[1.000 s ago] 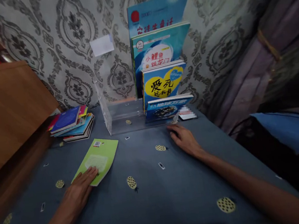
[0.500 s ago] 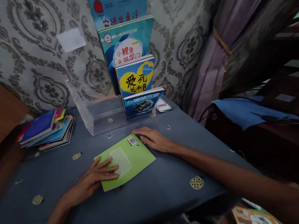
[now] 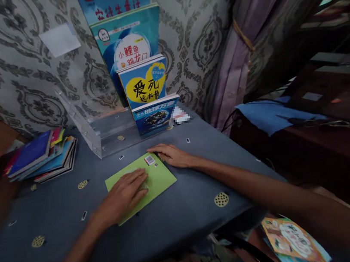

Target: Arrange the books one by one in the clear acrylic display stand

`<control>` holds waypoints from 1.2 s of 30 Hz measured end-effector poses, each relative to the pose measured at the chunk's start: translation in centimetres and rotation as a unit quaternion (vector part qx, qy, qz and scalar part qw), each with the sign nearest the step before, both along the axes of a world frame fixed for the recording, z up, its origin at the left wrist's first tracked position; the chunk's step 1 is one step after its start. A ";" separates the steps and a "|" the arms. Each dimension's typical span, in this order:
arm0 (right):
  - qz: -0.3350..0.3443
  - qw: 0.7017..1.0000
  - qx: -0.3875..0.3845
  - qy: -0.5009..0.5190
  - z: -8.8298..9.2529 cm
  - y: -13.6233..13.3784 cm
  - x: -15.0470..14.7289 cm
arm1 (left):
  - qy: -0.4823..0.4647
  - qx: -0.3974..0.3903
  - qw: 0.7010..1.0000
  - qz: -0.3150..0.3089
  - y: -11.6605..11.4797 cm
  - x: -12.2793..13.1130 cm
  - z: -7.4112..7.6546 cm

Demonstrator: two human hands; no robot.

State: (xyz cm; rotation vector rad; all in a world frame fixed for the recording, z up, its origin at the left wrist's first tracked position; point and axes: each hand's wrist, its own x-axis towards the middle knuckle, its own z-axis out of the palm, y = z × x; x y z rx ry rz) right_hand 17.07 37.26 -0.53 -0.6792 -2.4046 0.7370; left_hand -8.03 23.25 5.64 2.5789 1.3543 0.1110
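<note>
A green book [image 3: 160,180] lies on the dark blue tablecloth with a small barcode label near its top corner. My left hand [image 3: 126,194] rests flat across the middle and left of its cover, fingers stretched out, hiding most of a pale text block. At the book's upper right corner is my right hand [image 3: 172,155], fingers extended along the edge and touching it, palm down. Behind the book, a clear acrylic stand [image 3: 97,147] holds several upright books, among them a blue and yellow one [image 3: 144,85] and a small blue one in front [image 3: 155,116].
Several books [image 3: 31,155] are piled at the table's left. A purple curtain [image 3: 227,67] hangs at the right, beyond the table edge. Blue cloth [image 3: 267,113] lies on a surface to the right. Below the table's front edge is an orange book [image 3: 291,238].
My left hand has slid right and further onto the green book's cover. My right hand stays at its corner. The camera view has shifted, moving the background left and up.
</note>
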 end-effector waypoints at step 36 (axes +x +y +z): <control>0.067 0.997 -0.004 0.027 2.2 -7.0 6.2 | -0.006 0.134 0.990 -0.051 0.0 4.3 -4.1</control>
